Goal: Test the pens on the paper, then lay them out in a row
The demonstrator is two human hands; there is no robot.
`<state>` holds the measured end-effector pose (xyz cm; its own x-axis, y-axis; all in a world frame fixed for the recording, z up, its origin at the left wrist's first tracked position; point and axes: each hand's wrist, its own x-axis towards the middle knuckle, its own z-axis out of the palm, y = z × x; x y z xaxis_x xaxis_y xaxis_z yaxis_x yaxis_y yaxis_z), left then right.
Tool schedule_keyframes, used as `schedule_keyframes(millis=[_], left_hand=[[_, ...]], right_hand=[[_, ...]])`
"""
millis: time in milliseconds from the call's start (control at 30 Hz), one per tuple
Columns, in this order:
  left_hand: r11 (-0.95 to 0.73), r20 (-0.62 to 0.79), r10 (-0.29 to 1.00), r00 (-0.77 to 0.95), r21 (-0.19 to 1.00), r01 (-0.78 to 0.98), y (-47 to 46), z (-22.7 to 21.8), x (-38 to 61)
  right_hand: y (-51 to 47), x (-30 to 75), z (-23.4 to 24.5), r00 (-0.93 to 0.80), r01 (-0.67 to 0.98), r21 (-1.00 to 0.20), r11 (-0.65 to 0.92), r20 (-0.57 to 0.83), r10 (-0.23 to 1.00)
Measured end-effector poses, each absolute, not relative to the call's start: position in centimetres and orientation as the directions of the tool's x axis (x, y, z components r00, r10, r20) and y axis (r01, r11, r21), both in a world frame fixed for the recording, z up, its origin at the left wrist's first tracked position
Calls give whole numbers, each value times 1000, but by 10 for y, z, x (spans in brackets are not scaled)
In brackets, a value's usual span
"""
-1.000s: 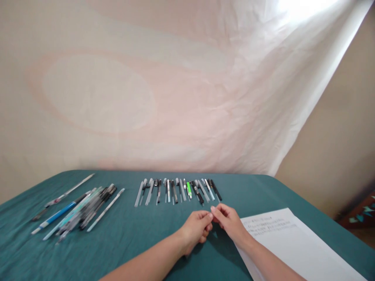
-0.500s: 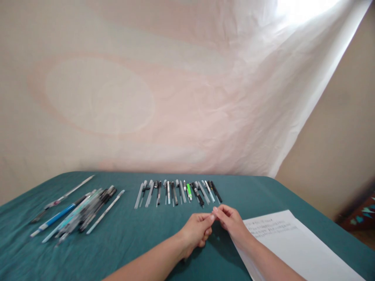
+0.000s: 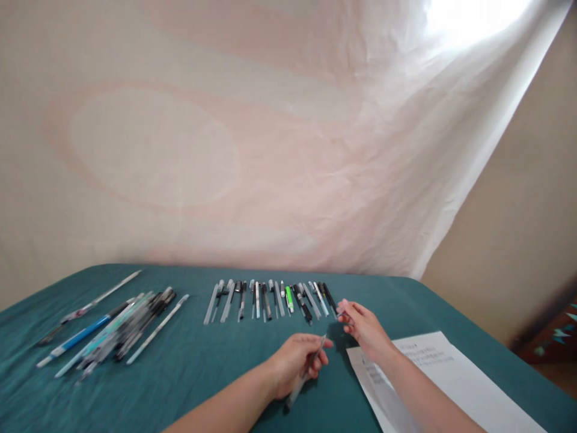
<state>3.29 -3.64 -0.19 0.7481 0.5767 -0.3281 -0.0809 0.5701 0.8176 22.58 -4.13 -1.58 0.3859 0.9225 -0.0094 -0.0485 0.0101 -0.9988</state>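
My left hand (image 3: 297, 359) is closed around a clear pen (image 3: 308, 368) that points up and to the right, low over the teal table (image 3: 216, 373). My right hand (image 3: 363, 325) is pinched on a small piece, probably the pen's cap (image 3: 341, 314), just right of the row of pens and caps (image 3: 270, 299). The two hands are a short way apart. The right forearm lies over the left edge of a white sheet of paper (image 3: 446, 379) with printed lines.
A loose heap of pens (image 3: 112, 328), white, blue and black, lies at the left of the table. A pale draped cloth (image 3: 252, 138) hangs behind the table. Beyond the table's right edge is a beige wall (image 3: 518, 228).
The hands, joined at the fingertips earlier, have pulled apart: the left dropped back with the pen, the right moved up and right towards the row's end. The view shifted slightly.
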Motion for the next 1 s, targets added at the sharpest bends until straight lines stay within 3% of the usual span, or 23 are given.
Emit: schedule_keyframes(millis=[100,467,733,1000], left_hand=[[593,-329,531,781,803,-65,-34,-3,32],[590,-296,507,810,804,-76,-34,-3,30],[597,-289,499,817,798,-83,-33,-1,28],[606,-291,497,818,790,-87,-34,-2,29]], right_hand=[[-13,250,-14,427,211,-978,-1,91,900],[89,290,-45,436,551,-829,-98,185,881],[98,297,-58,407,691,-716,-98,273,871],[99,294,-56,416,707,-700,-100,297,860]])
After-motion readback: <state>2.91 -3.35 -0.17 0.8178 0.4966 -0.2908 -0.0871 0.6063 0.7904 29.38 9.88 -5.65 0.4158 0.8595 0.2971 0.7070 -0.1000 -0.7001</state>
